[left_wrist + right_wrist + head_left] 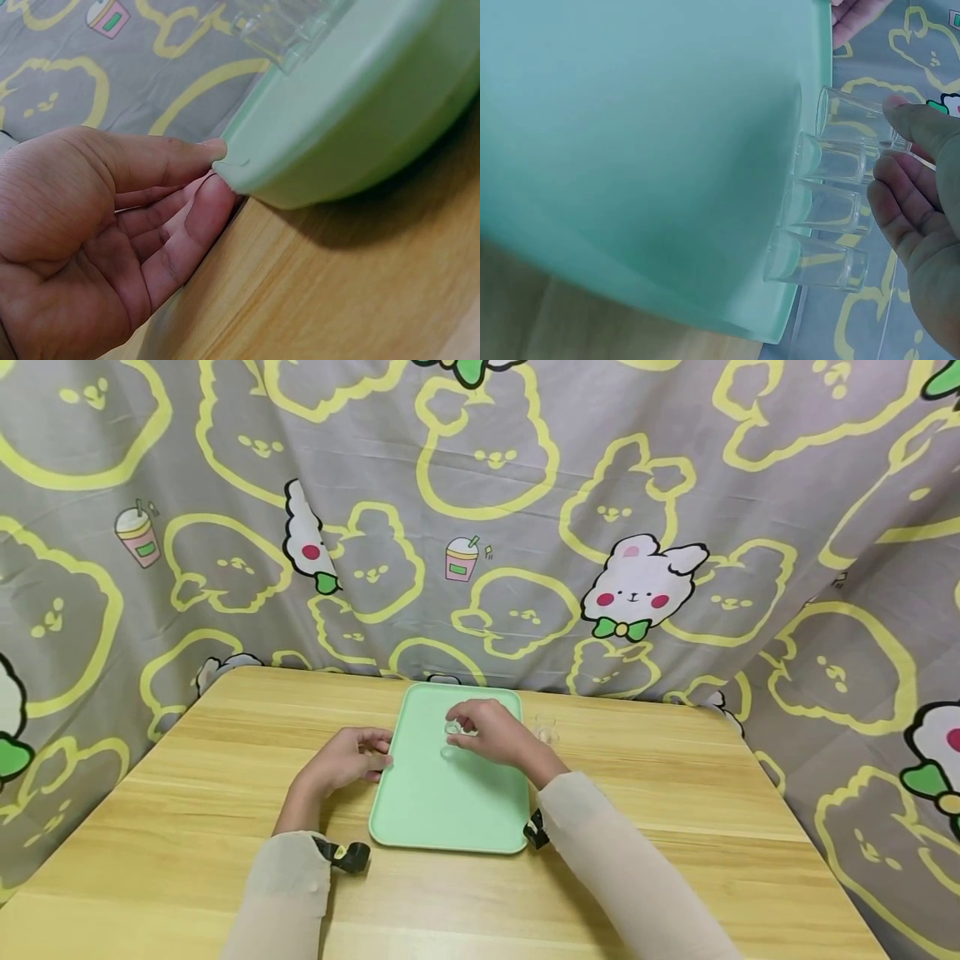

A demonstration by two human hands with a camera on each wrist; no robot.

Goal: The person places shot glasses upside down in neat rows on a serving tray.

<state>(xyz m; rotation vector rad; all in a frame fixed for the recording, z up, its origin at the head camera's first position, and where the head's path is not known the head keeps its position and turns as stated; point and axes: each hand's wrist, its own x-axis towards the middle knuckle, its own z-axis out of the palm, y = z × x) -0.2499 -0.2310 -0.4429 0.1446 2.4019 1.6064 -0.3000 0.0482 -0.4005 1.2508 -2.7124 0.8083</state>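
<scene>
My left hand pinches the left rim of a pale green tray; in the left wrist view the thumb and a finger grip its edge. Over the tray, my right hand holds a small clear glass near its narrower end, between thumb and fingers. Three similar glasses stand in a row on the tray beside it in the right wrist view. From the head view, the right hand hides most of that row. Clear glasses also show on the tray in the left wrist view.
More clear glassware stands on the wooden table just right of the tray, partly behind the right wrist. A patterned grey curtain hangs along the table's back edge and sides.
</scene>
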